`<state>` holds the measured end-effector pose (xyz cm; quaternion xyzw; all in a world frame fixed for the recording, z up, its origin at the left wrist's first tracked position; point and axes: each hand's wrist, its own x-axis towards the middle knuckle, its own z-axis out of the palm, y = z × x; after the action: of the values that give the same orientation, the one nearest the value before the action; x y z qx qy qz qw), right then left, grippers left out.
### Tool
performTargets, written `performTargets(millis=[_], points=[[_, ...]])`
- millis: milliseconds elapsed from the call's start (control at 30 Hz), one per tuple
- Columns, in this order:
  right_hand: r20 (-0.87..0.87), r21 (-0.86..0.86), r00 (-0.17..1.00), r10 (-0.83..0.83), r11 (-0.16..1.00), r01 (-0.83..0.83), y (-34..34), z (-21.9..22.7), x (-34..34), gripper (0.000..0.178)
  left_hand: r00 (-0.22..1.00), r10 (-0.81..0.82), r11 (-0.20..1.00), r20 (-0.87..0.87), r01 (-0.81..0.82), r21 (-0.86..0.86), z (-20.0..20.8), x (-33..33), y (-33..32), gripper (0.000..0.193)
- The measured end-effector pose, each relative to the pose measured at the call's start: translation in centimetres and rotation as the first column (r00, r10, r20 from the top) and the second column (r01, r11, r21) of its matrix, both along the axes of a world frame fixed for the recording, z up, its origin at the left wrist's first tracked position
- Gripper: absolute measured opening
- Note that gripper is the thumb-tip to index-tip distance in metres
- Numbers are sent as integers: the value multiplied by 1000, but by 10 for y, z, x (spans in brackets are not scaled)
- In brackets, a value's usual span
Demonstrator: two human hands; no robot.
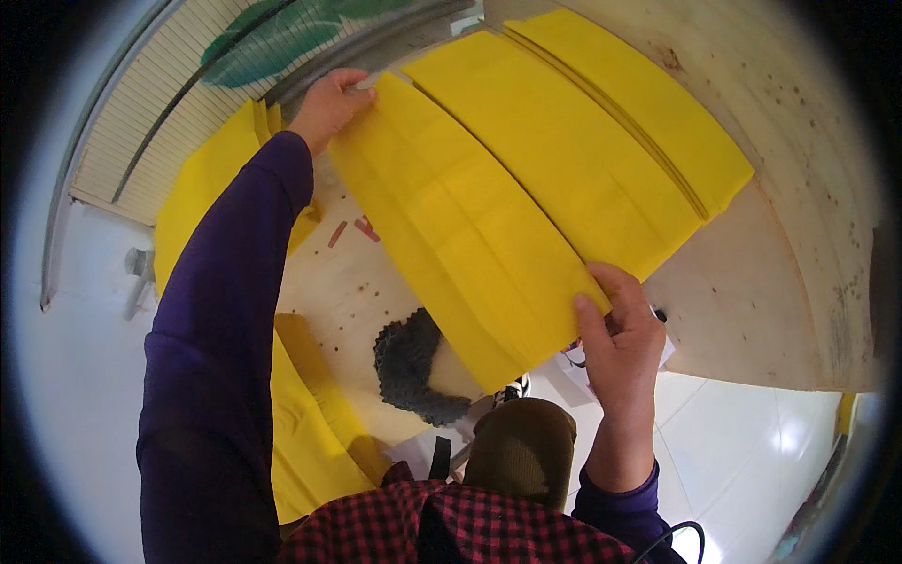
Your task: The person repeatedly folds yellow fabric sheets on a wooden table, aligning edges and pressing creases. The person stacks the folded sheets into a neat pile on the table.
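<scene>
My left hand (331, 108) pinches the far left corner of a long folded yellow fabric piece (460, 226). At its near right corner, my right hand (622, 343) grips the edge between thumb and fingers. The piece lies slantwise and shows faint creases along its length. Close along its right side is a second folded yellow fabric piece (554, 141). Beyond that, a further yellow fabric stack (644, 103) shows several layered edges.
More yellow fabric (202, 183) lies left, partly behind my left arm, and another yellow pile (315, 451) lies nearer. A dark grey jagged-edged cloth (404, 367) and red scraps (365, 228) rest on the pale wooden table (319, 282). White tiled floor (723, 432) shows at right.
</scene>
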<state>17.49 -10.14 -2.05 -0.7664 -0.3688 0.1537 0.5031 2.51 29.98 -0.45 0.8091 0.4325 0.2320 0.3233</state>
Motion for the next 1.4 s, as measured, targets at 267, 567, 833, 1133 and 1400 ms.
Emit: performTargets(millis=[267, 567, 833, 1133, 1400], points=[[16, -6, 998, -58, 998, 58, -23, 16, 1, 32, 1000, 23, 960, 19, -27, 277, 59, -42, -37, 41], [55, 160, 998, 39, 986, -47, -64, 26, -26, 16, 995, -24, 914, 99, -18, 405, 113, -195, -175, 39], [351, -116, 725, 593, 796, -595, -16, -39, -121, 23, 939, 334, 880, 88, -344, 328, 67, -350, -350, 40], [452, -392, 635, 627, 779, -490, 27, -110, -149, 23, 706, 668, 693, 234, -705, 148, 3, -447, -484, 32], [408, -249, 709, 576, 817, -521, 22, -115, -133, 27, 712, 689, 689, 138, -702, 183, -29, -491, -515, 32]])
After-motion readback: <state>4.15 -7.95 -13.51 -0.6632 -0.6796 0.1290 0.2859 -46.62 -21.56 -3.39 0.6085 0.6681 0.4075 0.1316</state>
